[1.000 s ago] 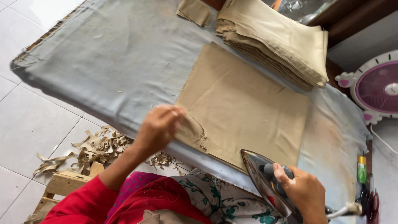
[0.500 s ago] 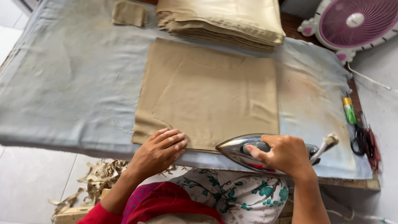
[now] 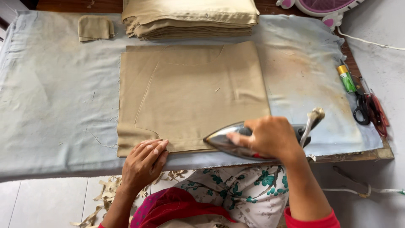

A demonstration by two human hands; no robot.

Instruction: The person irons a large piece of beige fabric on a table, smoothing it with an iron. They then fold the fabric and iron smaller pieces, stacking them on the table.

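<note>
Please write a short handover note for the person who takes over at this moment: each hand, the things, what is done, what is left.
Left hand: flat on the near edge of the tan fabric piece, pressing a fold.
Right hand: grips the iron, tip on the same edge.
Folded tan stack and small tan piece lie at the far side.
Done: piece spread flat on the grey cover.
Left: the near-edge fold.

The right hand slid the iron toward nine o'clock onto the tan cloth's near edge; the left hand flattened beside it.
</note>
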